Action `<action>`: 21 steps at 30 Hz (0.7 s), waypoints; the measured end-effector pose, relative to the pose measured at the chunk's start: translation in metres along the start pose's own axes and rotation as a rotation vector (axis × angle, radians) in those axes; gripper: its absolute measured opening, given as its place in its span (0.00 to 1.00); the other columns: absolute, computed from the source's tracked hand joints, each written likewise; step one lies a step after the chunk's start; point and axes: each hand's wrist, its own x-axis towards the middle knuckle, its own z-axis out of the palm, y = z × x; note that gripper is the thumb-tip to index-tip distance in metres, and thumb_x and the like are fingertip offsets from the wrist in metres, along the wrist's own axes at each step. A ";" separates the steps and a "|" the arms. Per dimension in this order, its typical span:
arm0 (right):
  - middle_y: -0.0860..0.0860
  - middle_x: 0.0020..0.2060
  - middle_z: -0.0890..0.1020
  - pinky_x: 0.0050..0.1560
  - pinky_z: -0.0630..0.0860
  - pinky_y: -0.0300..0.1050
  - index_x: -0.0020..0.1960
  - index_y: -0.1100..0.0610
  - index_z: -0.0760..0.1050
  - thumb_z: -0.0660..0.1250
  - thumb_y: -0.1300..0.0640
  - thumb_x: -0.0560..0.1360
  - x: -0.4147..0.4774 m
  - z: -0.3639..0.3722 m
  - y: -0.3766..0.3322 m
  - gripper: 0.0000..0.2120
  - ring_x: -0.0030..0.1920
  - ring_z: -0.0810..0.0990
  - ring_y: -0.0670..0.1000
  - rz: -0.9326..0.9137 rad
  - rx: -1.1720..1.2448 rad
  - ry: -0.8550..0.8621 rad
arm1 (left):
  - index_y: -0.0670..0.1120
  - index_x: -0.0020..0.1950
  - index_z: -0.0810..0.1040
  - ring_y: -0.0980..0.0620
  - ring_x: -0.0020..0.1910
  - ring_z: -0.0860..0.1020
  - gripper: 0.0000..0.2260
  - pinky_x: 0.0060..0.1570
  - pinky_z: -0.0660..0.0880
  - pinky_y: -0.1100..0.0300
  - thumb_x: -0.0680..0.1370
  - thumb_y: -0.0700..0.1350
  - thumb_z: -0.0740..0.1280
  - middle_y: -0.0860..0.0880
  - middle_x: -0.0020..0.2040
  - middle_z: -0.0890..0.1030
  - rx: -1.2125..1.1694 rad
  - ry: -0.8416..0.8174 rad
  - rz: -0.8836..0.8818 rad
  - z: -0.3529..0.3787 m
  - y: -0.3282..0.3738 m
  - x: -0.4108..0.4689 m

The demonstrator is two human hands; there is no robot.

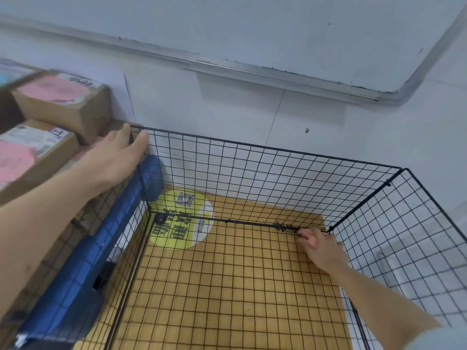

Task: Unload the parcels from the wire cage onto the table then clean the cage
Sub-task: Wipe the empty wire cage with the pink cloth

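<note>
Head view: wire cage (265, 157), its top corner gripped by my left hand (118, 157); my right hand (321, 246), low inside, curls fingers round the far bottom wire. Cardboard parcels (63, 102) sit just left of my left hand.

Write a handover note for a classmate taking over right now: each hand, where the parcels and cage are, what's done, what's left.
Left hand: grips the wire cage at its top left corner.
Right hand: inside the cage, fingers pinching wire at the far bottom edge.
Parcels: stacked outside, left of the cage.
Done: no parcels in the cage.
Left: cleaning the cage; no cloth in view.
</note>
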 end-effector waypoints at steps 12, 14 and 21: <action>0.54 0.53 0.79 0.42 0.76 0.49 0.59 0.46 0.73 0.59 0.40 0.76 0.002 0.006 -0.031 0.16 0.55 0.74 0.58 0.104 0.290 0.130 | 0.45 0.78 0.49 0.50 0.77 0.51 0.29 0.72 0.50 0.53 0.82 0.58 0.46 0.47 0.79 0.51 0.014 -0.015 0.035 -0.003 0.004 -0.001; 0.54 0.48 0.81 0.30 0.77 0.44 0.52 0.44 0.72 0.59 0.44 0.78 -0.001 0.004 -0.040 0.07 0.43 0.81 0.57 0.100 0.336 0.107 | 0.45 0.78 0.49 0.49 0.77 0.52 0.30 0.72 0.51 0.52 0.81 0.60 0.46 0.47 0.78 0.52 0.019 -0.011 0.031 -0.003 0.003 0.000; 0.60 0.55 0.76 0.45 0.74 0.46 0.61 0.60 0.71 0.58 0.49 0.79 -0.022 0.003 -0.111 0.17 0.54 0.76 0.60 0.118 0.267 0.052 | 0.47 0.79 0.48 0.49 0.77 0.50 0.33 0.74 0.49 0.50 0.79 0.64 0.45 0.49 0.79 0.51 -0.017 -0.022 -0.009 -0.002 -0.005 0.005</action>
